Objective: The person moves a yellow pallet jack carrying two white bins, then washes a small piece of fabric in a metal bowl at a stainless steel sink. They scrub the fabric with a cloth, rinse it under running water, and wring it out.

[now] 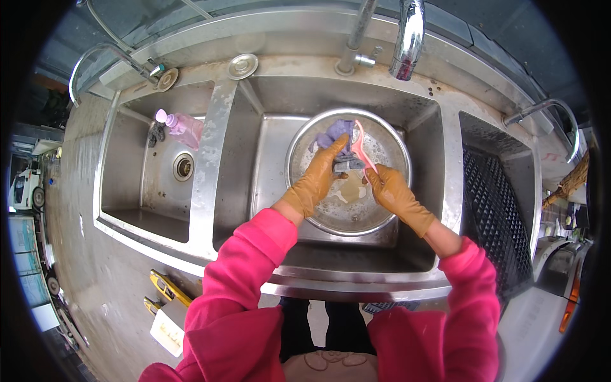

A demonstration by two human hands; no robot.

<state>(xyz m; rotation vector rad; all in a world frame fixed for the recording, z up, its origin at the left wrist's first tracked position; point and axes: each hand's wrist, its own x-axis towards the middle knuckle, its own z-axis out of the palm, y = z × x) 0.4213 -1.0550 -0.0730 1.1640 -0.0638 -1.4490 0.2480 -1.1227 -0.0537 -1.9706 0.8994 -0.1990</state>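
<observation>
Fingers of the left hand point(313, 183) curl partly round purple cloth point(333, 132); the right hand point(396, 194) closes on a pink tool point(359, 146). Sudsy water point(328, 209) could make either slip.

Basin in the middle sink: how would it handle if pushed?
The basin looks metal, so probably stiff. Sudsy liquid inside likely adds weight and may slosh. The sink floor looks smooth, so it might slide.

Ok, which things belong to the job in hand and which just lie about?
In use:
purple cloth, in left hand
pink tool, in right hand
metal basin, beneath both

Apparently lying about:
lilac bottle, left sink
metal lid, rim
black mat, right sink
</observation>
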